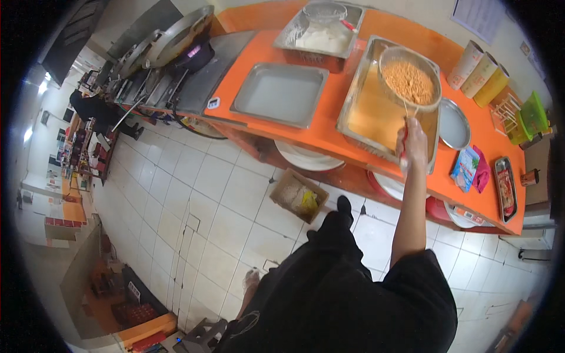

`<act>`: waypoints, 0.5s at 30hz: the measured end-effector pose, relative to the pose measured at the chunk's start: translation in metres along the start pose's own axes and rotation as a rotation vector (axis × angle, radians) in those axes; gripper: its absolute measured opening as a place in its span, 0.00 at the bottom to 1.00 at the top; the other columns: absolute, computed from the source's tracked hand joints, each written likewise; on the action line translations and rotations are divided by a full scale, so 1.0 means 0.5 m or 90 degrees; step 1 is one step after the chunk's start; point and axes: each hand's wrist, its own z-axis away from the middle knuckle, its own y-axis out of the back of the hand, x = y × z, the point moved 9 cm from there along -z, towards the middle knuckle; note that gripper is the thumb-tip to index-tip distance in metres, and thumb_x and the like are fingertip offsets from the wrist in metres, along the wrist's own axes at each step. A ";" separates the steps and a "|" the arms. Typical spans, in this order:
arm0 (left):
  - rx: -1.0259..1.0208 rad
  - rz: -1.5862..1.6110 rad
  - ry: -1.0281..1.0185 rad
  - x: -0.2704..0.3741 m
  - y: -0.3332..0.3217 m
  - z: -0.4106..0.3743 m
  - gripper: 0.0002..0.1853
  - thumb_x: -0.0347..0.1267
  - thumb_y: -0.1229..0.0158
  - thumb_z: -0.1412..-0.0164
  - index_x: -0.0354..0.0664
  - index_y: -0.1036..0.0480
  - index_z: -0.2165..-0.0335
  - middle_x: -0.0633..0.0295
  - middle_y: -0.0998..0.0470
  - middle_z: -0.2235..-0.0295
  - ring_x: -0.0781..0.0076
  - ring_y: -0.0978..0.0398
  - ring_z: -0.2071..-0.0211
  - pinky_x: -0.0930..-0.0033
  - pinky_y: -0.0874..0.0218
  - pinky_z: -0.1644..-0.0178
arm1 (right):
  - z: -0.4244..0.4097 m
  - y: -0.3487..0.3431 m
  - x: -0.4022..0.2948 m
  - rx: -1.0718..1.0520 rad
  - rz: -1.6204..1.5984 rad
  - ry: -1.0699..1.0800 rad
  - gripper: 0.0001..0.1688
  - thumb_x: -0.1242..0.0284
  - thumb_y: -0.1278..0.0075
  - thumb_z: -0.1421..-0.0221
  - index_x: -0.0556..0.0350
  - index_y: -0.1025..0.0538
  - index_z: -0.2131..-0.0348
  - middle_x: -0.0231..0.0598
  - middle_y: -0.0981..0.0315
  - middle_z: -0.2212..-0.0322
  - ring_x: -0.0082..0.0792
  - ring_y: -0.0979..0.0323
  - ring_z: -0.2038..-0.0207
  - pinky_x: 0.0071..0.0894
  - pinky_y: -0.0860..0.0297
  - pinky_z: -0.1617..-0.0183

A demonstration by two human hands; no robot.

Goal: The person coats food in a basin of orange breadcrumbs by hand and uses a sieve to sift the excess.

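My right hand (415,143), in a clear plastic glove, grips the red handle of a round wire strainer (410,79). The strainer holds small golden-brown pieces and sits over the back right part of a deep steel tray (348,108) with a thin tan layer on its bottom. My left hand (251,280), also in a clear glove, hangs low beside my body above the floor; its fingers are too small to read. Left of the deep tray lies a shallow steel tray (280,95). Behind it, a steel pan of white powder (322,39) has another strainer (325,12) over it.
Large woks (176,39) stand on the stove at the left. A round metal dish (453,123), a blue packet (465,167) and a narrow tray (505,189) are at the right. An open cardboard box (299,196) is on the floor. A person (99,112) stands far left.
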 end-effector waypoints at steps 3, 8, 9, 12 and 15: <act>-0.083 0.081 0.104 0.125 0.063 0.093 0.36 0.60 0.44 0.40 0.49 0.27 0.42 0.51 0.22 0.45 0.49 0.26 0.43 0.53 0.37 0.38 | 0.015 -0.002 -0.025 0.017 -0.030 -0.025 0.17 0.57 0.57 0.30 0.51 0.27 0.61 0.29 0.35 0.81 0.24 0.41 0.87 0.28 0.45 0.85; -0.094 -0.039 -0.167 0.012 -0.047 0.022 0.29 0.53 0.49 0.33 0.52 0.28 0.42 0.52 0.24 0.44 0.47 0.28 0.41 0.52 0.37 0.38 | 0.030 -0.017 -0.014 0.004 -0.004 -0.049 0.18 0.54 0.55 0.32 0.47 0.27 0.62 0.26 0.37 0.82 0.22 0.41 0.88 0.27 0.45 0.85; -0.153 0.033 -0.155 0.016 -0.060 0.031 0.27 0.51 0.52 0.31 0.50 0.28 0.42 0.51 0.24 0.44 0.46 0.28 0.41 0.50 0.37 0.38 | 0.005 -0.019 -0.033 -0.012 -0.020 -0.031 0.18 0.52 0.55 0.32 0.46 0.28 0.62 0.25 0.37 0.82 0.22 0.41 0.88 0.27 0.45 0.86; -0.132 -0.198 -0.106 0.019 -0.042 -0.002 0.27 0.50 0.53 0.32 0.47 0.27 0.44 0.48 0.23 0.45 0.43 0.28 0.42 0.46 0.37 0.39 | 0.014 -0.009 -0.027 0.012 0.000 -0.021 0.21 0.49 0.56 0.31 0.44 0.29 0.65 0.25 0.37 0.82 0.21 0.40 0.88 0.27 0.44 0.86; -0.101 -0.165 -0.270 0.075 -0.026 0.033 0.30 0.54 0.49 0.36 0.48 0.26 0.45 0.43 0.24 0.45 0.42 0.29 0.41 0.46 0.38 0.39 | -0.032 0.026 0.024 0.012 0.048 0.010 0.21 0.49 0.57 0.30 0.44 0.29 0.63 0.26 0.37 0.83 0.21 0.40 0.89 0.26 0.43 0.86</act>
